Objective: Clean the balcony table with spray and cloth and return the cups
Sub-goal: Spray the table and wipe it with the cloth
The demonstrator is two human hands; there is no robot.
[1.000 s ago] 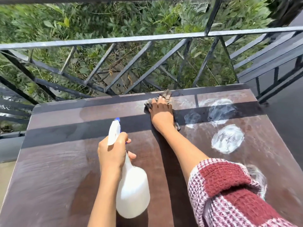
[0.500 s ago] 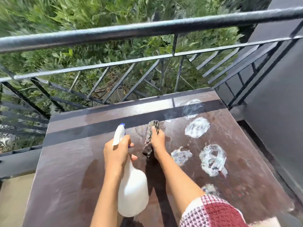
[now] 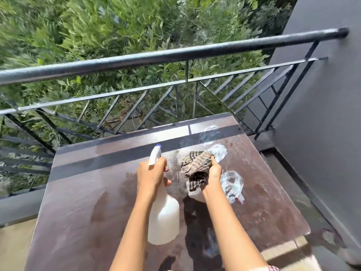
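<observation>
A dark brown table (image 3: 88,192) fills the lower half of the head view. My left hand (image 3: 151,174) grips the neck of a white spray bottle (image 3: 163,222) with a blue-tipped nozzle, held just above the table's middle. My right hand (image 3: 214,173) is closed on a bunched striped cloth (image 3: 197,168), lifted off the wet surface beside the bottle. Several patches of white foam (image 3: 232,181) lie on the right part of the table, around and beyond the cloth. No cups are in view.
A black metal railing (image 3: 175,54) runs along the table's far edge, with green bushes below it. A grey wall (image 3: 322,114) stands close on the right. The balcony floor (image 3: 15,245) shows to the left of the table.
My right hand pulled back from the table's far edge, bunched the cloth and lifted it off the surface. The view rose and tilted, showing more railing. My left hand kept hold of the bottle.
</observation>
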